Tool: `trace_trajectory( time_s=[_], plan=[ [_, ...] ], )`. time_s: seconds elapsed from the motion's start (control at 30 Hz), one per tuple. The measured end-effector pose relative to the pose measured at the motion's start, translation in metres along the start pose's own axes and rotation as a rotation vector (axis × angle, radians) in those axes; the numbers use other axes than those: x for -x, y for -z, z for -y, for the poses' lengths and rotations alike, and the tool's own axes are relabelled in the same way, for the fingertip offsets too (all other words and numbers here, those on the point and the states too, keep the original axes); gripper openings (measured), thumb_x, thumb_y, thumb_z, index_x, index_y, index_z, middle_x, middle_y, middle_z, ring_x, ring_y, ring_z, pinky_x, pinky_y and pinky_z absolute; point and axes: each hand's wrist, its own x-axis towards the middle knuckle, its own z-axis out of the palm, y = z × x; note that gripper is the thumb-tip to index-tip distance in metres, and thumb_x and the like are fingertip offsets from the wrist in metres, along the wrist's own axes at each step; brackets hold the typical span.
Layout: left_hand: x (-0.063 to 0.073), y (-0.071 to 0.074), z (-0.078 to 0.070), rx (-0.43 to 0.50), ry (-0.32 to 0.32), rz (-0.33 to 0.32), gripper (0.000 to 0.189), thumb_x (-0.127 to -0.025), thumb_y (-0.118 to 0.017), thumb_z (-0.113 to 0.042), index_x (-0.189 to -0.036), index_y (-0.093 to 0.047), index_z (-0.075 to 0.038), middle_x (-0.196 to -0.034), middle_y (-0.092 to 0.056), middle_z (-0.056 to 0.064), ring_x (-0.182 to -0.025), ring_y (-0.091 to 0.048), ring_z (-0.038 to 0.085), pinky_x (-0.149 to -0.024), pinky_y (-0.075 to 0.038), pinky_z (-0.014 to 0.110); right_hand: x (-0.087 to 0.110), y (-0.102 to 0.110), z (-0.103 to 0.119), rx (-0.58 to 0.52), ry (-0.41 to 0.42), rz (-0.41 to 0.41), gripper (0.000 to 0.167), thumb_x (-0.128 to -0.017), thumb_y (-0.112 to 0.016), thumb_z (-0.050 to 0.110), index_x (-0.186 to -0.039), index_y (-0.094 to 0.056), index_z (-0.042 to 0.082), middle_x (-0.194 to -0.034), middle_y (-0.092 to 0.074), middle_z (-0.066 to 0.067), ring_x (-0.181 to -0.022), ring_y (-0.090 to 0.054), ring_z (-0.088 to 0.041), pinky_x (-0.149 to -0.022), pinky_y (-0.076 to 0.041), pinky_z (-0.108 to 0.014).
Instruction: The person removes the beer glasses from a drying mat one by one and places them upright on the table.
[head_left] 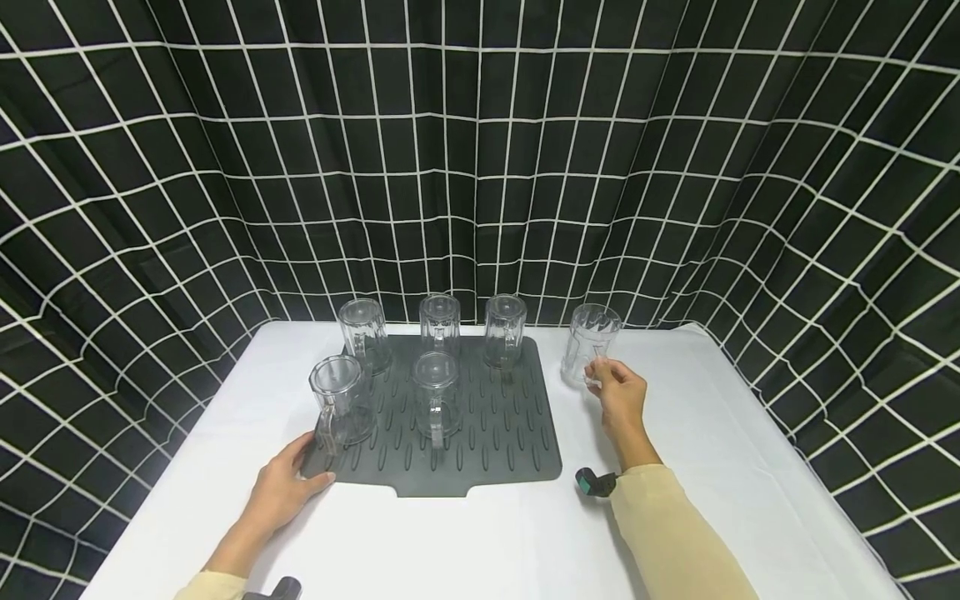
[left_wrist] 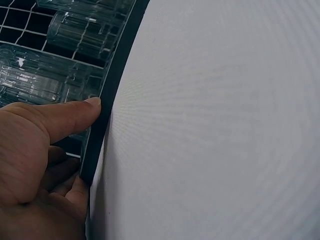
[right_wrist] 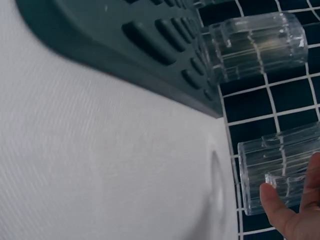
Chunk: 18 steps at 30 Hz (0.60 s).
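Several clear glass mugs stand upside down on a dark grey drying mat (head_left: 517,450), among them a front-left mug (head_left: 347,404) and a front-middle mug (head_left: 437,396). To the right of the mat is another glass mug (head_left: 588,342), its rim facing up. My right hand (head_left: 621,396) pinches this mug by its handle side; whether its base touches the cloth I cannot tell. At the mat's front left corner, my left hand (head_left: 281,492) holds the edge. Its thumb (left_wrist: 75,117) presses the front edge, while the other fingers lie around the corner, partly hidden.
A white cloth (head_left: 465,550) covers the table. Black curtains with a white grid (head_left: 480,142) enclose the back and both sides. Back-row mugs (head_left: 505,333) line the mat's far edge. A dark device (head_left: 596,482) sits at my right wrist.
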Motion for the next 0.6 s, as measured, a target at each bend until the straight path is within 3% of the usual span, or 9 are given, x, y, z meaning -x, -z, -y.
trace_trajectory(
  time_s=[0.17, 0.47, 0.6],
  plan=[
    [0.001, -0.001, 0.0, 0.007, -0.002, -0.004, 0.083, -0.085, -0.073, -0.026, -0.148, -0.029, 0.004, -0.148, -0.032, 0.027, -0.132, -0.035, 0.044, -0.106, -0.032, 0.051, -0.005, 0.002, -0.006, -0.015, -0.013, -0.004, 0.025, -0.097, -0.06, 0.012, -0.1, -0.064, -0.013, -0.079, -0.068, -0.005, -0.081, -0.063, -0.015, -0.073, -0.057, -0.03],
    [0.001, -0.001, -0.001, -0.01, 0.004, -0.004, 0.084, -0.084, -0.074, -0.027, -0.148, -0.029, 0.003, -0.148, -0.032, 0.027, -0.131, -0.036, 0.044, -0.106, -0.033, 0.051, -0.008, 0.003, -0.011, -0.027, -0.044, -0.007, 0.026, -0.096, -0.061, 0.01, -0.103, -0.062, -0.015, -0.08, -0.068, -0.006, -0.08, -0.063, -0.015, -0.08, -0.056, -0.04],
    [0.0, -0.001, -0.001, -0.017, -0.001, -0.008, 0.083, -0.084, -0.074, -0.026, -0.148, -0.03, 0.003, -0.147, -0.033, 0.027, -0.131, -0.036, 0.043, -0.106, -0.033, 0.051, -0.01, 0.004, -0.014, -0.021, -0.053, -0.007, 0.028, -0.097, -0.061, 0.012, -0.104, -0.062, -0.015, -0.08, -0.069, -0.004, -0.079, -0.064, -0.013, -0.079, -0.057, -0.039]
  ],
)
